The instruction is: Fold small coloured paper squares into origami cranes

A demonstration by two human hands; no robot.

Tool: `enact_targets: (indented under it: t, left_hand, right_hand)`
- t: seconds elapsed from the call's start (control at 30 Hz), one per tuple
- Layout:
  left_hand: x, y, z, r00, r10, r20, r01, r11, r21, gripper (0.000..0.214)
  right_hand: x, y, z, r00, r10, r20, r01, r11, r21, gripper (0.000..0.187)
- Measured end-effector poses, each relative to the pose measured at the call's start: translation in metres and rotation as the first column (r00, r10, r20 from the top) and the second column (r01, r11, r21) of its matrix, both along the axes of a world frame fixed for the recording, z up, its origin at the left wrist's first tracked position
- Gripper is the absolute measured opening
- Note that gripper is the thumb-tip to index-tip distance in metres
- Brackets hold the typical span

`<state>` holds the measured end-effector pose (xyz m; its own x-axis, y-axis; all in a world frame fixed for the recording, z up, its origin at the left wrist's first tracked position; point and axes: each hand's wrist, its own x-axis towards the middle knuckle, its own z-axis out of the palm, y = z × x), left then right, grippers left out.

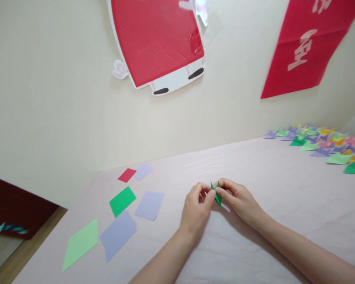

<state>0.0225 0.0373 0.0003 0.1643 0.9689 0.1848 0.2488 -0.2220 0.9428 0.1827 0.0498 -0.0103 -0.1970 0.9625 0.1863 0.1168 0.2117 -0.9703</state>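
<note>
A small folded piece of dark green paper (217, 195) is pinched between both my hands above the pale pink table (284, 189). My left hand (196, 211) grips its left side with thumb and fingers closed. From the right, my right hand (239, 199) holds it with fingertips pressed together. Most of the paper is hidden by my fingers; only two pointed tips and a narrow edge show.
Flat paper sheets lie to the left: red (127, 175), lilac (143, 171), dark green (122, 200), lilac (149, 205), lilac (117, 234) and light green (81, 242). Several folded paper shapes (325, 148) crowd the far right. A wall with red posters stands behind the table.
</note>
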Motion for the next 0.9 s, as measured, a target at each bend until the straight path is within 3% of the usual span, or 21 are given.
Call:
enact_targets:
  t: [0.1, 0.33, 0.47, 0.6, 0.73, 0.9]
  left_hand:
    - [0.0007, -0.0023, 0.0009, 0.994, 0.028, -0.107, -0.023, 0.999, 0.046, 0.015]
    - [0.0003, 0.0000, -0.0019, 0.997, 0.059, -0.052, -0.056, 0.997, 0.055, 0.018]
    - [0.0008, -0.0035, 0.0029, 0.990, 0.086, -0.113, -0.066, 0.984, 0.166, 0.016]
    - [0.0028, -0.0058, 0.0037, 0.987, 0.102, -0.128, -0.081, 0.984, 0.157, 0.008]
    - [0.0031, -0.0043, 0.0009, 0.987, 0.122, -0.106, -0.103, 0.980, 0.170, 0.006]
    - [0.0009, -0.0030, -0.0004, 0.982, 0.139, -0.131, -0.105, 0.966, 0.236, 0.005]
  right_hand:
    - [-0.0002, 0.0003, 0.0019, 0.999, 0.014, -0.037, -0.015, 1.000, -0.020, 0.026]
    - [-0.0045, 0.0011, 0.0039, 0.988, 0.004, -0.155, -0.017, 0.996, -0.082, 0.032]
    - [-0.0056, 0.0006, 0.0050, 0.971, 0.019, -0.237, -0.047, 0.992, -0.117, 0.036]
    - [-0.0044, 0.0005, 0.0081, 0.958, -0.006, -0.287, -0.032, 0.991, -0.127, 0.033]
    - [-0.0037, 0.0012, 0.0076, 0.954, -0.008, -0.301, -0.035, 0.990, -0.136, 0.029]
    - [-0.0032, 0.0021, 0.0066, 0.979, -0.002, -0.203, -0.013, 0.997, -0.074, 0.027]
